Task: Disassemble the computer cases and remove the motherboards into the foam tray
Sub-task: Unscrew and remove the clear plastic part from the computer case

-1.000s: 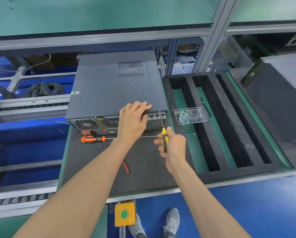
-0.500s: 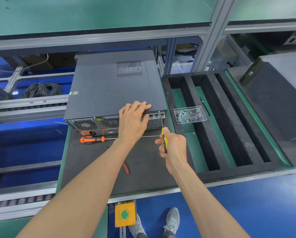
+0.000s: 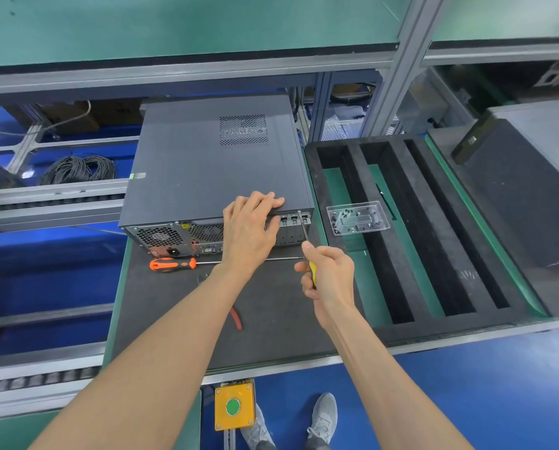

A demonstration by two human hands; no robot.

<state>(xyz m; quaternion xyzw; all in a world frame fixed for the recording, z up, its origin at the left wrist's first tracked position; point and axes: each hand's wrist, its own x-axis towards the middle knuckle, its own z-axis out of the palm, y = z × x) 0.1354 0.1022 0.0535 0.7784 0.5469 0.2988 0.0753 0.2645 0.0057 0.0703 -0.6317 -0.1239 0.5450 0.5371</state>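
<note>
A dark grey computer case point(image 3: 206, 170) lies flat on the black mat, its rear panel with fan grilles facing me. My left hand point(image 3: 250, 227) rests flat on the case's near top edge, fingers spread over the rim. My right hand point(image 3: 328, 276) grips a yellow-handled screwdriver point(image 3: 305, 233), whose shaft slants up to a screw at the case's near right corner. To the right lies the black foam tray point(image 3: 434, 228) with long slots; no motherboard is in it.
An orange-handled screwdriver point(image 3: 174, 264) lies on the mat point(image 3: 161, 313) before the case. Red-handled pliers point(image 3: 236, 318) show under my left forearm. A clear plastic box point(image 3: 356, 219) with screws sits on the foam tray. Another dark case point(image 3: 525, 190) stands at far right. A yellow button box point(image 3: 233, 406) hangs below the table edge.
Both hands keep their places; my right hand has shifted slightly on the screwdriver handle. The view has drifted a little.
</note>
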